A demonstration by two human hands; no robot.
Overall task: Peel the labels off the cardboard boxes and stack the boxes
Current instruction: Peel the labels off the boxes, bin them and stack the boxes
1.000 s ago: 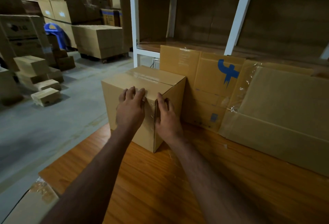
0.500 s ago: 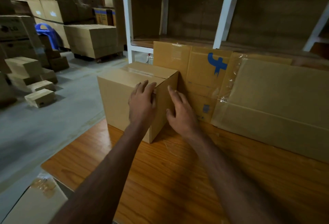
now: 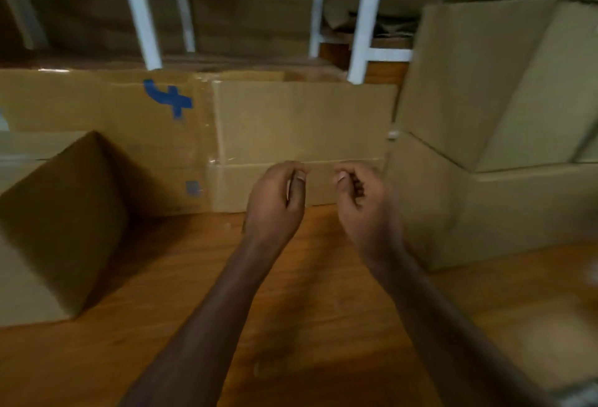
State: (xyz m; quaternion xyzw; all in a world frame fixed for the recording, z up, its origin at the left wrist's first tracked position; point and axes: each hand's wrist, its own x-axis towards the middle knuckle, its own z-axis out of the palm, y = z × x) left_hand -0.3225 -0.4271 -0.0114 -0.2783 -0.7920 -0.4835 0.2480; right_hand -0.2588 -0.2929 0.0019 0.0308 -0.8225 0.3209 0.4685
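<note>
A plain brown cardboard box (image 3: 61,222) sat at the left edge of the wooden surface (image 3: 291,325), one corner turned toward the camera, its visible faces bare of any label. Flattened cardboard sheets (image 3: 301,144), one bearing a blue mark (image 3: 168,99), leaned upright against white shelf posts (image 3: 139,8) behind it, and a stack of boxes (image 3: 495,134) rose at the right. The left hand (image 3: 275,202) and right hand (image 3: 365,202) hovered side by side above the surface, well apart from the box, fingers curled inward and thumbs near fingertips. Blur made it impossible to tell whether either pinched a scrap of tape or label. The risk, judging from here: any sticky strip clinging to the fingers could tear or fold back on itself, and a leftover label on a hidden face might go unnoticed before stacking.
</note>
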